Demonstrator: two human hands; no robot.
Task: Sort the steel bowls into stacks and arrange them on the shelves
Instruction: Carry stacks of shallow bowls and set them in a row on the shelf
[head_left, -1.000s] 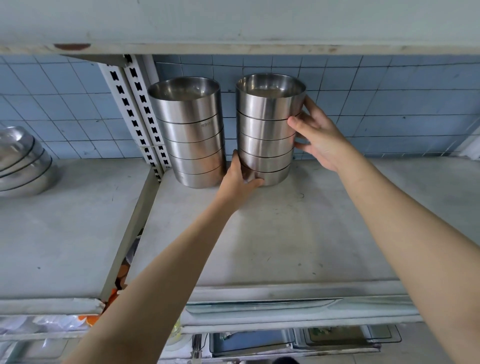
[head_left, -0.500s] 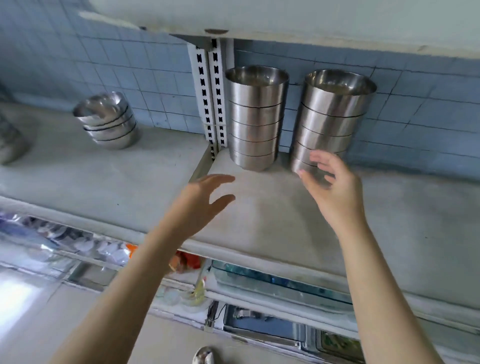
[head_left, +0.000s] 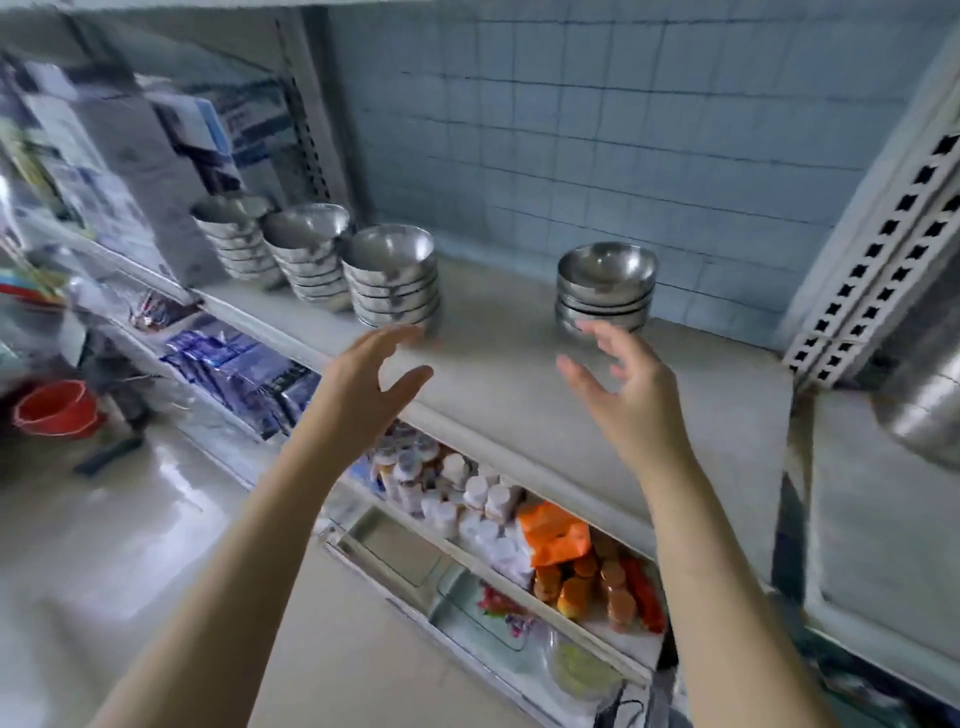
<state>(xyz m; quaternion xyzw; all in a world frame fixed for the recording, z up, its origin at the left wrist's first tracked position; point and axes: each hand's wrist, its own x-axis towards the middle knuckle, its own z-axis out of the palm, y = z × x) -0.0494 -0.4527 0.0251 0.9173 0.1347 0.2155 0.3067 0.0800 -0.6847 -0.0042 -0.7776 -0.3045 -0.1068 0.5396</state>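
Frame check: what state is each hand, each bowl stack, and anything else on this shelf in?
left hand: open, fingers spread, holding nothing.
right hand: open, fingers loosely curved, holding nothing, in front of the lone stack.
lone stack: upright, nested, rims up, standing apart on the shelf.
row of three stacks: upright, nested, side by side.
steel stack at the right edge: cropped, blurred, state unclear.

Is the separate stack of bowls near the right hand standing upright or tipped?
Upright: the separate stack sits flat on the shelf, rims facing up, its bowls nested evenly.
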